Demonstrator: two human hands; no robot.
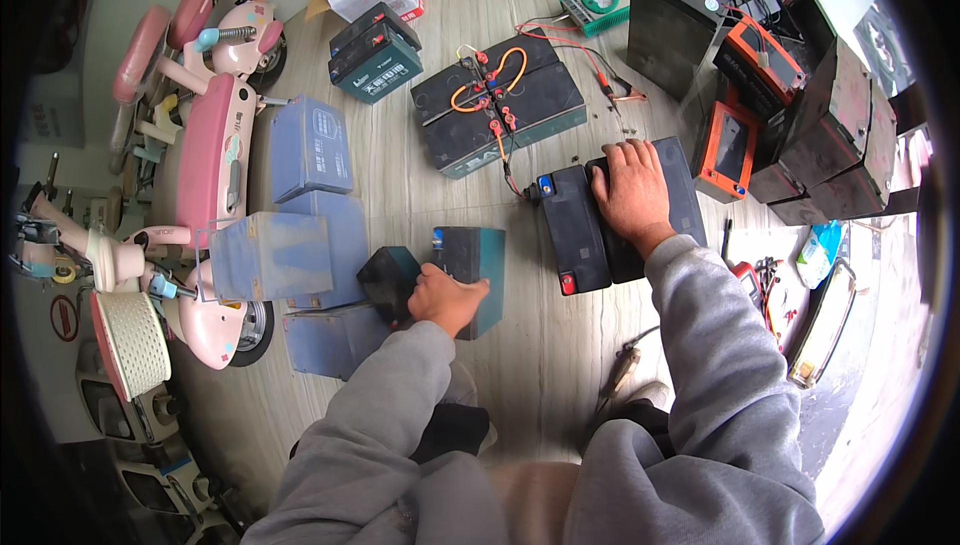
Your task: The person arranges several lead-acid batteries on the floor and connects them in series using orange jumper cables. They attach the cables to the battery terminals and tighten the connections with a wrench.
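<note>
My right hand (636,188) rests palm down on a black battery (682,200), its fingertips at the far edge and thumb spread aside. Against that battery's left side lies another black battery (576,230) with a blue and a red terminal. My left hand (450,299) is curled between a teal-sided black battery (469,251) and a smaller-looking tilted dark battery (386,278). Its thumb lies over the teal-sided one; the fingers are partly hidden, so I cannot tell which it grips. Beyond, a group of batteries (450,106) is joined by orange jumper wires (514,70).
Blue-grey battery cases (311,143) and a pink scooter (214,155) line the left. A green-cased charger (596,6) has clip leads (607,87) on the floor. Orange-and-black units (727,147) and dusty battery packs (825,124) stand right. A screwdriver-like tool (624,374) lies near my feet.
</note>
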